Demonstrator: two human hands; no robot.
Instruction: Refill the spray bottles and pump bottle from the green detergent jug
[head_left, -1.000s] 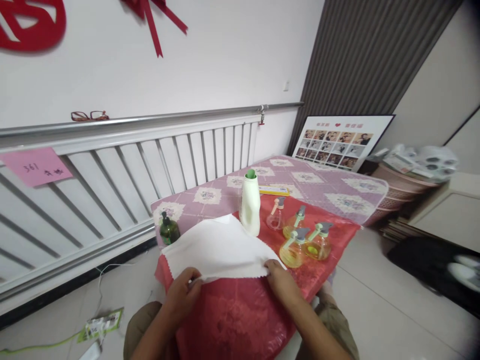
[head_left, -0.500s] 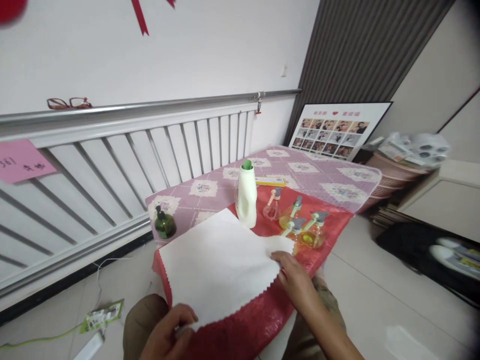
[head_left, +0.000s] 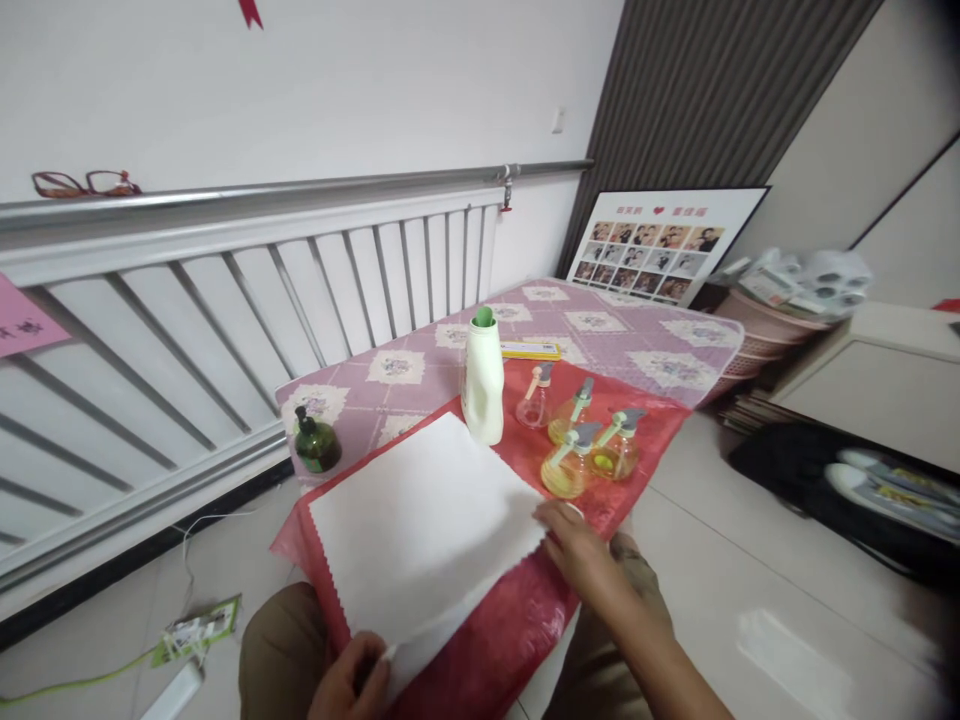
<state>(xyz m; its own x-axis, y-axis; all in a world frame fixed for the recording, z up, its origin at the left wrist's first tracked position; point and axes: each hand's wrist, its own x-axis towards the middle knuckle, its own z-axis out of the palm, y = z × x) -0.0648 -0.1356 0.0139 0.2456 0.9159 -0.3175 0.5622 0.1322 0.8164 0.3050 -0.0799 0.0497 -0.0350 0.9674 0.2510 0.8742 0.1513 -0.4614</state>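
Observation:
A white cloth (head_left: 420,525) with zigzag edges lies spread over the red plastic sheet (head_left: 517,630) on the low table. My left hand (head_left: 351,683) pinches the cloth's near corner at the bottom of the view. My right hand (head_left: 574,545) pinches the cloth's right corner, close to the yellow spray bottles (head_left: 589,455). A white bottle with a green cap (head_left: 482,378) stands just behind the cloth.
A dark green pump bottle (head_left: 315,442) stands at the table's left corner. A small pink spray bottle (head_left: 532,402) and a yellow flat box (head_left: 531,350) sit further back on the purple tablecloth (head_left: 637,345). A white radiator (head_left: 225,310) runs along the wall; baskets (head_left: 765,330) stand right.
The cloth has been pulled toward me and laid flat over the red sheet. My left hand moved down toward the near edge; my right hand shifted slightly right. The view tilted downward.

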